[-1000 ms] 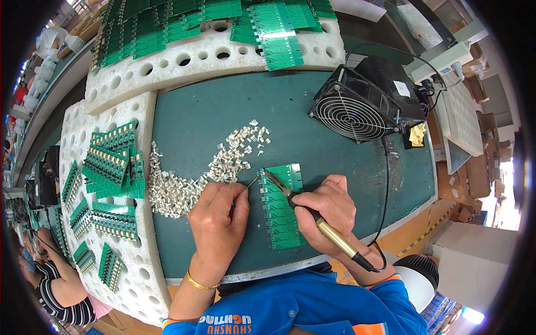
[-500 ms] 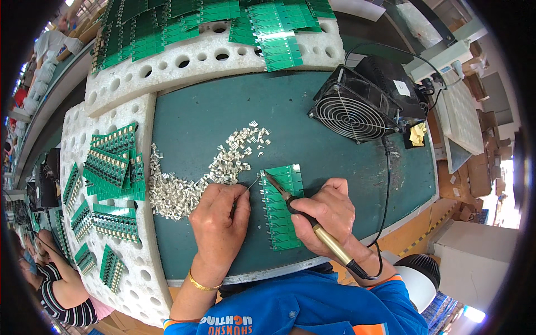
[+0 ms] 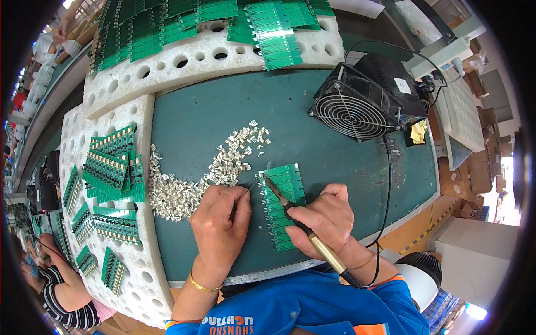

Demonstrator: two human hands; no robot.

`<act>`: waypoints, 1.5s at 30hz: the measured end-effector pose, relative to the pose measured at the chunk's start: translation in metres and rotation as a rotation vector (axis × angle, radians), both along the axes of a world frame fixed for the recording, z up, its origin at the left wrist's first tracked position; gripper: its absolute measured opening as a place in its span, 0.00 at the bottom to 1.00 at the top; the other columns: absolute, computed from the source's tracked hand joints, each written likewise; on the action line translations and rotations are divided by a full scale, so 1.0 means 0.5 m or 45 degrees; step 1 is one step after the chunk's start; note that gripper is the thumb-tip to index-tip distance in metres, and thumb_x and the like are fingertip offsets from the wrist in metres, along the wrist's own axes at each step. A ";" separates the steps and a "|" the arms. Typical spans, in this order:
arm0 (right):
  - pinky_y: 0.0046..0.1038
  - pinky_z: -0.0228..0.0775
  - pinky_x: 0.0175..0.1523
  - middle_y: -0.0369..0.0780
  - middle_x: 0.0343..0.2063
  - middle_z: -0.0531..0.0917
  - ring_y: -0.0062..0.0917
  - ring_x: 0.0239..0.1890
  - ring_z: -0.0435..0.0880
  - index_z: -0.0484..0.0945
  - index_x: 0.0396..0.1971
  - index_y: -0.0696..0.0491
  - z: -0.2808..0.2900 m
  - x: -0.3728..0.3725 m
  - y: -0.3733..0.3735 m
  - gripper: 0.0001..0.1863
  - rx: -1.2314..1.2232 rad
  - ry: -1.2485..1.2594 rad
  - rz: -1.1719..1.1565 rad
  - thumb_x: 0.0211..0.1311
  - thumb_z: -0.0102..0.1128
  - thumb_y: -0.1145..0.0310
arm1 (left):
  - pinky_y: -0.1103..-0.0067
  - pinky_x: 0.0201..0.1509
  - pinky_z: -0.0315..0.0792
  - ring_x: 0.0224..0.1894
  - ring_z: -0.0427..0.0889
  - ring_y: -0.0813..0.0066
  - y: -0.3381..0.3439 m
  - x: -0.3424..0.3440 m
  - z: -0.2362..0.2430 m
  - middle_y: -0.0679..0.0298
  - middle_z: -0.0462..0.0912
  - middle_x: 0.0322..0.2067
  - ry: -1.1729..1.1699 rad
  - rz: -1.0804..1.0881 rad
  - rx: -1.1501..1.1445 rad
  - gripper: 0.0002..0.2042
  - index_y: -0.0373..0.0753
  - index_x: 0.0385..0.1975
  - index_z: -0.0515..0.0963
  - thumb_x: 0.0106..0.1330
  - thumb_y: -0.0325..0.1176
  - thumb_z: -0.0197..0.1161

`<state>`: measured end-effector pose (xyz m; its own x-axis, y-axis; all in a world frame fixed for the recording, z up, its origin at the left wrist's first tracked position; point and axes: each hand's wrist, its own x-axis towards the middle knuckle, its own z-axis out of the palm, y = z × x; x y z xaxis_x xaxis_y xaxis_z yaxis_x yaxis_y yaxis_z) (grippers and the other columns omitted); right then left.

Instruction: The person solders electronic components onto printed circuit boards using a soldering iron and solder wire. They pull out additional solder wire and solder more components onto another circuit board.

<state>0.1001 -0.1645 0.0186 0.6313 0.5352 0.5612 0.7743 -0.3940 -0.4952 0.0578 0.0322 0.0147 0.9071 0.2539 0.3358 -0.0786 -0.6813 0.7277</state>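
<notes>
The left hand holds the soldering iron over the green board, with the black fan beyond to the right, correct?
Wrong hand: the head view shows the right hand holding the soldering iron over the green board; the black fan is beyond to the right.

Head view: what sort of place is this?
Probably an electronics assembly workshop: the right hand holds a soldering iron over a green circuit board, and more boards lie on white foam sheets.

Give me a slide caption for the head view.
Right hand holds soldering iron over green board; left hand pinches thin wire.
</notes>
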 end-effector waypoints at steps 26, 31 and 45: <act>0.30 0.60 0.38 0.31 0.18 0.77 0.24 0.19 0.73 0.81 0.36 0.52 0.009 -0.013 0.007 0.18 0.039 0.034 0.013 0.42 0.75 0.68 | 0.81 0.24 0.68 0.21 0.76 0.77 0.000 -0.002 0.000 0.62 0.80 0.25 0.022 -0.016 -0.024 0.06 0.36 0.30 0.82 0.55 0.18 0.69; 0.30 0.61 0.38 0.31 0.19 0.78 0.24 0.19 0.73 0.81 0.36 0.51 0.010 -0.013 0.006 0.18 0.038 0.037 0.011 0.42 0.75 0.69 | 0.76 0.27 0.74 0.24 0.81 0.66 0.001 -0.004 0.004 0.58 0.81 0.26 0.064 -0.031 -0.012 0.06 0.35 0.31 0.81 0.55 0.19 0.68; 0.31 0.61 0.37 0.32 0.19 0.79 0.25 0.19 0.73 0.81 0.35 0.51 0.008 -0.017 -0.009 0.15 0.130 0.067 -0.027 0.44 0.72 0.73 | 0.82 0.23 0.67 0.20 0.75 0.79 -0.005 -0.007 0.008 0.63 0.77 0.23 0.051 0.005 -0.062 0.06 0.35 0.28 0.80 0.55 0.19 0.70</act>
